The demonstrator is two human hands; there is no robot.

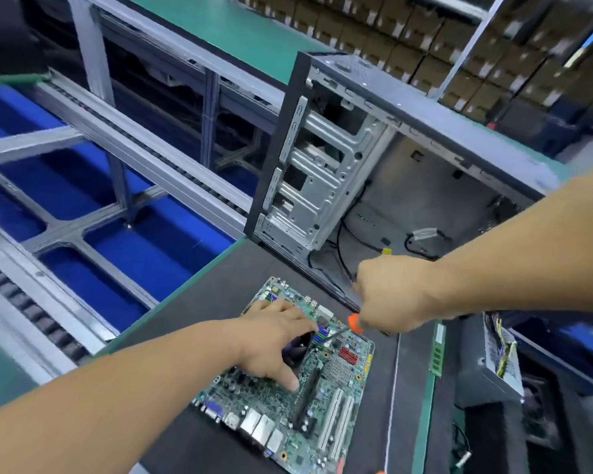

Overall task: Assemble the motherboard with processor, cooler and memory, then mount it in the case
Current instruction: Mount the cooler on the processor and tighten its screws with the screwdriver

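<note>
Board (322,388) lay flat on the mat, stiff, light, fragile.
Your left hand (271,340) pressed the cooler (298,347); your right hand (387,295) gripped a screwdriver (351,325). Best lifted by its edges.

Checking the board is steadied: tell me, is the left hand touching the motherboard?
Touching. The head view shows the left hand spread on the motherboard, thumb tip pressed onto it.

Stacked cardboard boxes (408,39) behind bench; blue conveyor bays (144,254) left (metal frame (158,165) crossing).
</note>
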